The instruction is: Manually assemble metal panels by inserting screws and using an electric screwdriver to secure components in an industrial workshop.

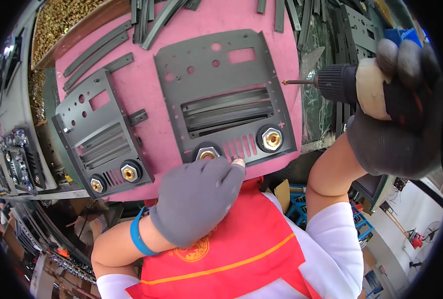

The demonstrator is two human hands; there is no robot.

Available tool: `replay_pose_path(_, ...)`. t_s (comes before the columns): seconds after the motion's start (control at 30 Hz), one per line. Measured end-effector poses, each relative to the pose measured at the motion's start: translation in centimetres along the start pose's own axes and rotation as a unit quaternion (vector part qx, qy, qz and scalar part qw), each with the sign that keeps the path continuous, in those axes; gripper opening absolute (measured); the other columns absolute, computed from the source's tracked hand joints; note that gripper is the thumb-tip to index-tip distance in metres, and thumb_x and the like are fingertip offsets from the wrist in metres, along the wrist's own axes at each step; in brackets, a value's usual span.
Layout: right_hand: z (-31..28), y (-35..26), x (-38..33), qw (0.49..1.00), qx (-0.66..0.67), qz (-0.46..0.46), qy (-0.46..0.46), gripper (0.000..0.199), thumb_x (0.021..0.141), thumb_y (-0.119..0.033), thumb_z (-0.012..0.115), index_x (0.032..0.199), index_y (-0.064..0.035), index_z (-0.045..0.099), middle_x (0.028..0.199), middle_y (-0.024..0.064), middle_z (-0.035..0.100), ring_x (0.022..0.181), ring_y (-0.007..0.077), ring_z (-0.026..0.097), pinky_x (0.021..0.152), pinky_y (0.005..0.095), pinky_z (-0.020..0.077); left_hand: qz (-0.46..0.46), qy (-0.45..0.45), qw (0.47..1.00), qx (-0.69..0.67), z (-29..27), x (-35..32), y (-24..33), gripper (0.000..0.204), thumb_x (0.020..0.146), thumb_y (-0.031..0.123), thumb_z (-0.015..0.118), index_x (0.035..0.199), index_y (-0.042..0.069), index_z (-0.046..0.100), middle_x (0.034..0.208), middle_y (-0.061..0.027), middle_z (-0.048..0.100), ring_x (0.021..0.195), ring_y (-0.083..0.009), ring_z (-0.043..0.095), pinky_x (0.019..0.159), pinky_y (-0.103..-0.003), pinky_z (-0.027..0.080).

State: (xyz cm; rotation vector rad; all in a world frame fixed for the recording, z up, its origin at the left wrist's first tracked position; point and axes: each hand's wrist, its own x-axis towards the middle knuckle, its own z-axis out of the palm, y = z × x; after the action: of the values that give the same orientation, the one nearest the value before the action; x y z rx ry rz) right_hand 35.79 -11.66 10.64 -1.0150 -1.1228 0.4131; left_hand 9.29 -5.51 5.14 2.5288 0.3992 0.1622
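Observation:
My right hand (403, 119), in a dark grey glove, grips a power screwdriver (338, 83) with pale tape round its body. Its long bit points left, a small brass-coloured screw at the tip, just off the right edge of a dark grey metal panel (201, 65). The panel has round holes, slots and a rectangular window, and lies on the pink surface. My left hand (196, 199), grey-gloved with one bare fingertip, closes on its near edge between two round fittings with hex nuts and brass centres; the right fitting (271, 139) shows fully, the other partly behind my fingers.
A second similar panel (97, 134) lies at left on the pink mat (146, 94). Dark metal strips (99, 47) lie behind it, more along the far edge. A box of small brass-coloured screws (57, 25) stands at far left. Plastic wrap and stacked panels (356, 32) sit at right.

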Motion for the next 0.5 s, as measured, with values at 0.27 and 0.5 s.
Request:
replay_pose_path(0.27,0.3,1.9,-0.5,0.999,-0.012,0.044,0.005,0.020,0.090,-0.020,0.051,0.085,-0.0025,0.043,0.078,0.0043,0.034,0.069,0.0152,0.032,0.065,0.0328,0.0281,0.001,-0.049,0.999,-0.016,1.0,0.2,-0.7,0.035,0.075,0.012,0.065,0.109,0.006,0.061,0.076,-0.0028,0.053,0.068,-0.0181,0.058,0.051,-0.032,0.044)
replay_pose_path(0.5,0.6,2.1,-1.0,0.998,-0.015,0.066,0.005,0.020,0.091,-0.020,0.050,0.088,-0.0004,0.046,0.078,0.0045,0.035,0.069,0.0148,0.032,0.064,0.0322,0.0282,-0.002,-0.075,0.997,-0.037,0.3,-0.2,-0.5,0.036,0.075,0.012,0.064,0.110,0.005,0.062,0.076,-0.0032,0.052,0.065,-0.0181,0.058,0.050,-0.033,0.043)
